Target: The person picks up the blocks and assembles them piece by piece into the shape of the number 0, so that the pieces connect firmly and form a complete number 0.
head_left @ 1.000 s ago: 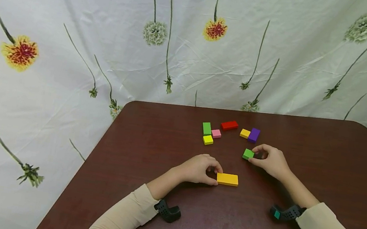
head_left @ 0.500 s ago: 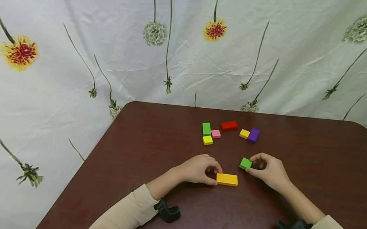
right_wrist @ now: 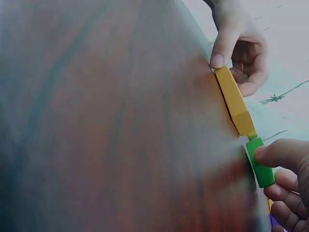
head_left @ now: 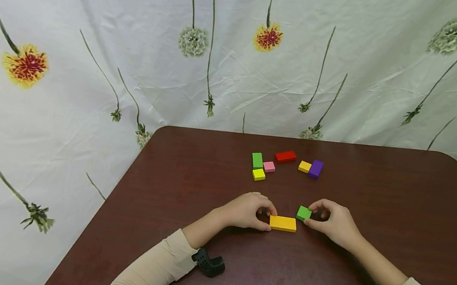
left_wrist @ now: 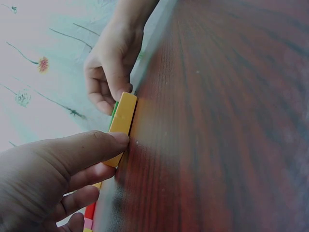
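An orange-yellow rectangular block [head_left: 283,223] lies on the brown table, and my left hand [head_left: 248,210] pinches its left end between thumb and fingers. In the left wrist view the thumb presses the near side of this yellow block [left_wrist: 123,113]. My right hand [head_left: 336,223] pinches a small green block [head_left: 304,213] between thumb and forefinger, just beyond the yellow block's right end. The right wrist view has the green block [right_wrist: 259,163] close to the end of the yellow block [right_wrist: 232,99].
Farther back on the table [head_left: 190,166] sit a green block [head_left: 257,160], a yellow one [head_left: 258,174] and a pink one [head_left: 269,166] grouped together. A red block [head_left: 285,156] lies behind them. To its right, a small yellow block [head_left: 304,166] adjoins a purple block [head_left: 315,169].
My right hand has brought the green block toward me, from nearer the purple block to beside the long yellow block. My left hand has kept its pinch in the same place.
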`<state>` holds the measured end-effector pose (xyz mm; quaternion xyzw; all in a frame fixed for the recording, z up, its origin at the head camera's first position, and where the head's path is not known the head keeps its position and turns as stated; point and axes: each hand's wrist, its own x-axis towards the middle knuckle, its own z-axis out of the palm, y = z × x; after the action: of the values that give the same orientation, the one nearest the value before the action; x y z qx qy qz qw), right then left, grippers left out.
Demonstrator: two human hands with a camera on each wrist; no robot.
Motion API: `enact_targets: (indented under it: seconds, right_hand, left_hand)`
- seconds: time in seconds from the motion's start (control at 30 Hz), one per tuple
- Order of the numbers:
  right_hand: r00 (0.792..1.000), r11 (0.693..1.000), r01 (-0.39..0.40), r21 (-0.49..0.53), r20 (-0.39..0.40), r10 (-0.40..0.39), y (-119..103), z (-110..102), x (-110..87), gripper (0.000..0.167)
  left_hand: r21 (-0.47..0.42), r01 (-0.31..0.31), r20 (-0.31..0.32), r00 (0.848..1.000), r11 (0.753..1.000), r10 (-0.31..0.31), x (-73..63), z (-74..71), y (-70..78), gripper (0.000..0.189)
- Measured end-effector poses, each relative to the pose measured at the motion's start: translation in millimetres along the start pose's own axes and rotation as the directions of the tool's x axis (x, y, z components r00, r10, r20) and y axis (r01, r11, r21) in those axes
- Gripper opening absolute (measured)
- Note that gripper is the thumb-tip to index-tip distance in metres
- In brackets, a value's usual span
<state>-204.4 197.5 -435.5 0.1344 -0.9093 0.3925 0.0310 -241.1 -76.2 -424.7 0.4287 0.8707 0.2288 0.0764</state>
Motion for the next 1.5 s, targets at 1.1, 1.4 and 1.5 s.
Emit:
enact_targets:
  seconds: [1.1, 1.4, 1.5]
  right_hand:
    - [0.982, 0.988, 0.157, -0.004, -0.108, -0.156, -11, 13, -6.4, 0.024]
    - [0.974, 0.973, 0.194, -0.126, -0.096, -0.206, -20, 28, -4.6, 0.021]
    - [0.974, 0.972, 0.192, -0.135, -0.097, -0.206, -20, 29, -3.9, 0.022]
  left_hand:
    - [-0.003, 0.012, -0.003, 1.0, 1.0, -0.012, 0.5, 1.0, -0.7, 0.027]
    - [-0.002, 0.003, -0.003, 1.0, 1.0, -0.003, 0.1, 0.3, -0.9, 0.028]
    - [-0.005, 0.002, -0.002, 1.0, 1.0, -0.002, -0.4, 0.2, -0.9, 0.028]
